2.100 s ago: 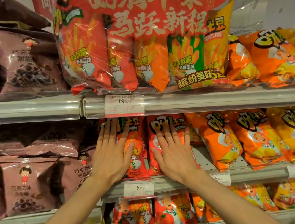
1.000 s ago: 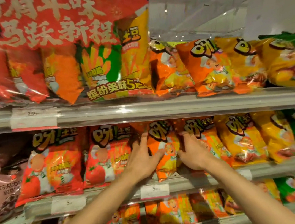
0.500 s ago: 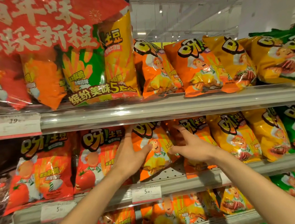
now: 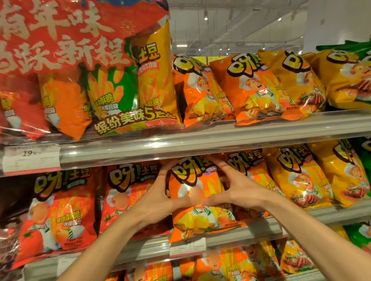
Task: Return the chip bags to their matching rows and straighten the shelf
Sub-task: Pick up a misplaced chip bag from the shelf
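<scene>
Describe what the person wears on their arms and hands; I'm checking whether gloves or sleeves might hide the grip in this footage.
Nothing is worn as far as the frame shows. The left hand and right hand are bare, with no gloves, rings, watch or bands visible. Both forearms are uncovered down to the frame's bottom edge; no sleeve cuff comes into view.

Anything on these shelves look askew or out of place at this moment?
On the top shelf, the orange bag leans against its neighbours, its bottom edge hanging over the shelf lip. On the middle shelf, the orange bag held by left hand and right hand overhangs the rail.
</scene>
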### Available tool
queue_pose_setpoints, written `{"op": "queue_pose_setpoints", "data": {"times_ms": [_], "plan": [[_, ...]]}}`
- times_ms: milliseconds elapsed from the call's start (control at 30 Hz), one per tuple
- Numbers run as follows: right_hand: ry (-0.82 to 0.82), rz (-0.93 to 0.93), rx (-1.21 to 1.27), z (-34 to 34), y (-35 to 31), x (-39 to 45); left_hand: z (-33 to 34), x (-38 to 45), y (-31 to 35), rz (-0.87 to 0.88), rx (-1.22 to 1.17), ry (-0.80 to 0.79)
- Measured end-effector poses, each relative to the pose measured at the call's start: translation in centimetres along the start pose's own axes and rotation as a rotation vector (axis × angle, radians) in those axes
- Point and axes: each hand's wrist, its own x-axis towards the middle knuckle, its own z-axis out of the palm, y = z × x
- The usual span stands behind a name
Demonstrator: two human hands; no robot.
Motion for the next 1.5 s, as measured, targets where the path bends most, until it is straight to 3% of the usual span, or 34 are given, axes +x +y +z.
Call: {"op": "queue_pose_setpoints", "data": {"times_ms": [300, 400, 533, 600, 767, 900, 1300, 1500], "plan": [[0.070, 0.014, -0.004, -0.8, 0.5, 0.4, 0.0, 1.3, 0.7, -0.031, 0.027, 0.005], [0.101, 0.033, -0.011, -1.1, 0.0, 1.1, -0.3, 0.4, 0.8, -0.052, 0.066, 0.119], [0.122, 0.046, -0.108, 0.4, -0.3, 1.9, -1.6, -1.8, -1.6, 0.065, 0.642, 0.546], [0.120, 0.071, -0.198, 1.8, -0.6, 2.1, -2.5, -2.8, -3.1, 0.144, 0.896, 0.607], [0.263, 0.041, -0.733, 5.7, -1.3, 2.5, -3.1, -3.6, -6.3, 0.031, 1.053, 0.456], [0.305, -0.054, -0.881, 9.0, -1.2, 3.4, -2.7, -3.1, -7.3, 0.008, 1.059, 0.389], [0.449, -0.023, -0.945, 12.1, -1.2, 5.0, -2.9, -2.7, -7.6, 0.021, 1.058, 0.430], [0.412, -0.057, -0.856, 11.9, -1.4, 4.8, -2.9, -2.9, -7.6, 0.017, 1.061, 0.450]]}}
